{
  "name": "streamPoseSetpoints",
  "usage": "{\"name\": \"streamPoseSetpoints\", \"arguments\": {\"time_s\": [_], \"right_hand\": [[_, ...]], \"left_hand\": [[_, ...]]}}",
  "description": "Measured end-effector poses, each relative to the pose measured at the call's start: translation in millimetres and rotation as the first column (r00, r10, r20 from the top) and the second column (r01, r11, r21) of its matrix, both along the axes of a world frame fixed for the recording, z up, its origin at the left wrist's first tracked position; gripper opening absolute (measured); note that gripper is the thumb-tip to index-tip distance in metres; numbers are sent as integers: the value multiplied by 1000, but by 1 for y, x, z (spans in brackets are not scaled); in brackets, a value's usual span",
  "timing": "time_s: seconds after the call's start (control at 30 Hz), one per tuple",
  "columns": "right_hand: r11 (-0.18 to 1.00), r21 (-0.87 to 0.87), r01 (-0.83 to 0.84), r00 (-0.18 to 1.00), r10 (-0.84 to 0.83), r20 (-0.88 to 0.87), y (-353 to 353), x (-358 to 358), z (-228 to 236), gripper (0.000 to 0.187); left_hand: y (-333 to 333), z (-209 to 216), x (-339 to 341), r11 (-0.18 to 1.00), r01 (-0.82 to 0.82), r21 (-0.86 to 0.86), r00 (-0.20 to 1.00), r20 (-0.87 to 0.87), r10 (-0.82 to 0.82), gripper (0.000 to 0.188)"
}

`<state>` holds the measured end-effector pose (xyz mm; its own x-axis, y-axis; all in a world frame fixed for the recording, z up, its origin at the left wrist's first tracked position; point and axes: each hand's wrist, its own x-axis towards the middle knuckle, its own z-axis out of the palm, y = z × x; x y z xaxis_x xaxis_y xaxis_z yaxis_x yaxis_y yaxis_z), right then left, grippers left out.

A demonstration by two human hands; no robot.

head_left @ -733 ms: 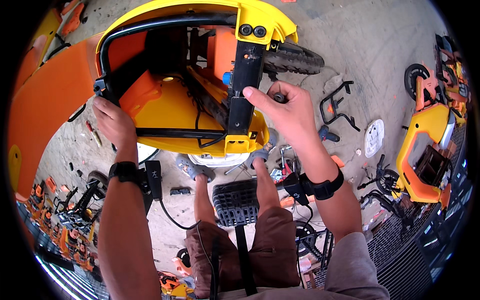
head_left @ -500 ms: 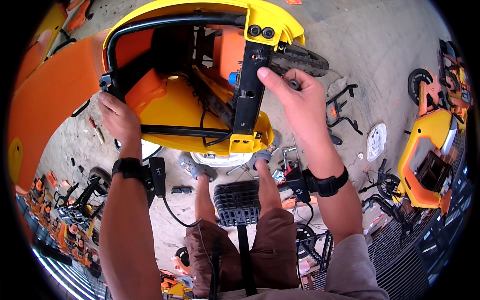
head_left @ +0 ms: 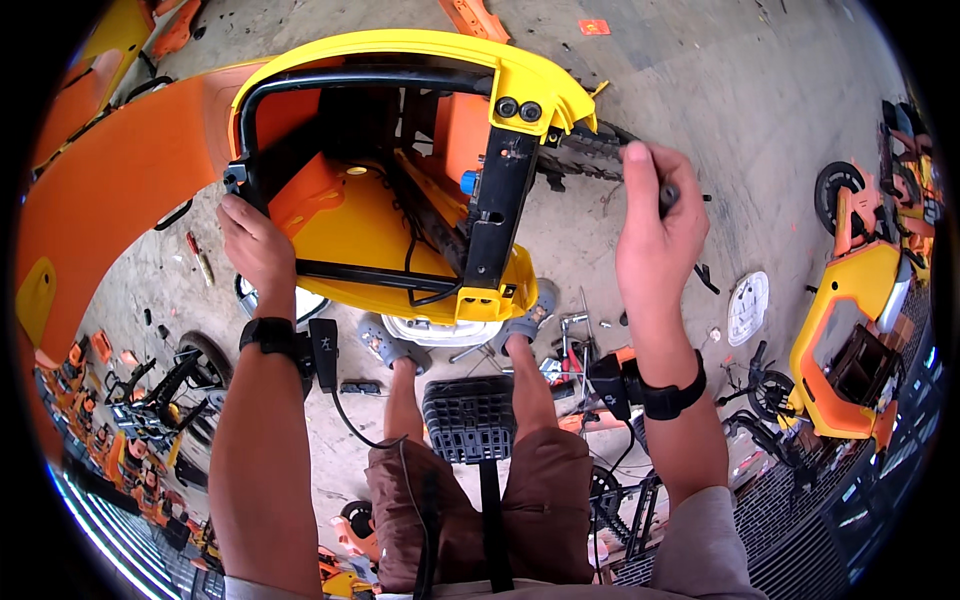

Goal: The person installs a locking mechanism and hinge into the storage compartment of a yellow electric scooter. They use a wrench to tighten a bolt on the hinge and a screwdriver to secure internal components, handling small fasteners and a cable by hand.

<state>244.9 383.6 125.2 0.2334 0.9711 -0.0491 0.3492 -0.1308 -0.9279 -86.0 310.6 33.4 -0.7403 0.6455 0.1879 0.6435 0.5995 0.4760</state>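
A yellow and orange plastic ride-on toy body (head_left: 400, 230) with a black metal frame (head_left: 500, 200) is held up in front of me. My left hand (head_left: 255, 245) grips the black frame at the body's left side. My right hand (head_left: 655, 215) is raised to the right of the body, apart from it, fingers closed around a small dark tool (head_left: 668, 195). A black toothed part (head_left: 590, 155) sticks out of the body toward that hand. Both wrists wear black bands.
A large orange shell (head_left: 110, 190) lies at the left. Another yellow and orange toy vehicle (head_left: 850, 340) stands at the right, next to a white round disc (head_left: 748, 305). Loose parts and tools (head_left: 580, 340) lie on the concrete by my feet. A black stool (head_left: 470, 415) is between my knees.
My right hand has left the black upright of the frame and moved right and up, away from the body, holding the small tool. The left hand stays on the frame.
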Motion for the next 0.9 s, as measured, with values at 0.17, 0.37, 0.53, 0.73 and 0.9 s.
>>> {"name": "streamPoseSetpoints", "arguments": {"time_s": [0.17,0.37,0.53,0.73,0.9], "right_hand": [[852,398,-340,888,152,435,82,-36,2,29],[862,145,-485,740,316,593,94,-68,0,37],[865,167,-473,741,288,607,95,-70,-4,35],[908,73,-413,747,292,597,94,-79,-4,39],[921,-29,-389,757,337,559,94,-70,15,42]], "left_hand": [[3,2,4,1000,-10,-8,1000,5,10,50],[5,6,7,998,-48,-43,995,91,51,61],[4,6,2,1000,-24,-15,996,90,25,58],[-9,10,4,995,21,93,996,85,-29,56],[-29,58,96,780,497,380,725,312,-614,57]]}}
